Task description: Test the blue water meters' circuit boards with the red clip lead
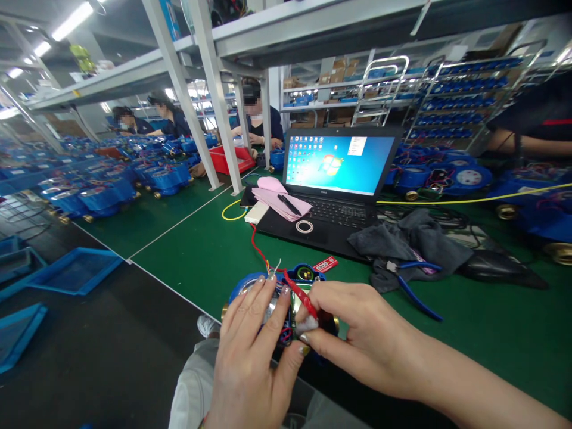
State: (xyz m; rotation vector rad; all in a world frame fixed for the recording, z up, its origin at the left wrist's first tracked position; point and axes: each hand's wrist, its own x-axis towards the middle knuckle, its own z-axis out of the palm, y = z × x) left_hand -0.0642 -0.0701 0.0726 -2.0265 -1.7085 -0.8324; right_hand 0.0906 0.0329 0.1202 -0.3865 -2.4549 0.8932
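A blue round-bodied electronic device (236, 291) with exposed wires and brass-coloured wheels sits at the near edge of the green bench. My left hand (254, 339) lies across its left part, holding it, fingers stretched over the top and thumb at the near side. My right hand (357, 333) pinches a whitish plug-like end (306, 325) of a red-wrapped cable (300, 293) over the device's right part. Whether that end is seated in the device is hidden by my fingers. Thin bare-ended white wires (275, 267) stick up by my left fingertips.
A laptop (339, 164) stands behind, bearing pink paper (279, 201), a black pen and a tape ring (304, 226). Blue-handled pliers (413, 283) and a dark cloth (411, 241) lie right. Blue units (107, 190) crowd the left bench; trays (74, 271) lie below. Co-workers sit beyond.
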